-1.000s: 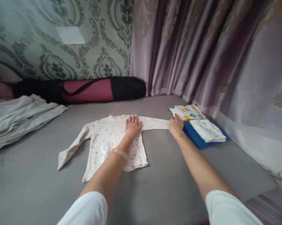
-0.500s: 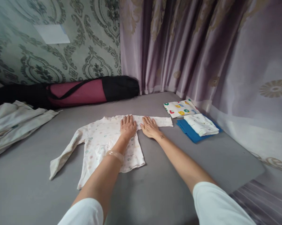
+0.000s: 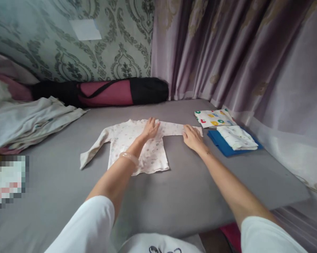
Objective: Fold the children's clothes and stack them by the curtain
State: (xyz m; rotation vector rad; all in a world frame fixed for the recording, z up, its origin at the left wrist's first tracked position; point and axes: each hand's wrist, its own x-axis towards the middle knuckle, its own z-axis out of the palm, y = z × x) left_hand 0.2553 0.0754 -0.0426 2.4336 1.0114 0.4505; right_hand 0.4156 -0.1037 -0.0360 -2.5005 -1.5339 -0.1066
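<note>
A small long-sleeved shirt (image 3: 137,140), white with a faint pattern, lies spread on the grey sheet. One sleeve reaches out straight to the right; the other bends down to the left. My left hand (image 3: 151,128) is at the shirt's right shoulder, fingers apart and slightly bent, pinching nothing that I can see. Near the cuff of the right sleeve, my right hand (image 3: 193,138) has its fingers curled onto the cloth with the thumb close by. Its fingertips are partly hidden.
To the right lie a folded white cloth with colourful prints (image 3: 215,118) and a folded white garment (image 3: 237,137) on a blue cloth (image 3: 223,147). A heap of pale clothes (image 3: 37,121) is at left. A maroon and black long bag (image 3: 108,93) lies along the wall, beside purple curtains (image 3: 184,52).
My right hand has slid right along the sleeve towards the cuff, its fingers going from flat to curled. My left hand has stayed near the shoulder, less flat. The view has shifted left.
</note>
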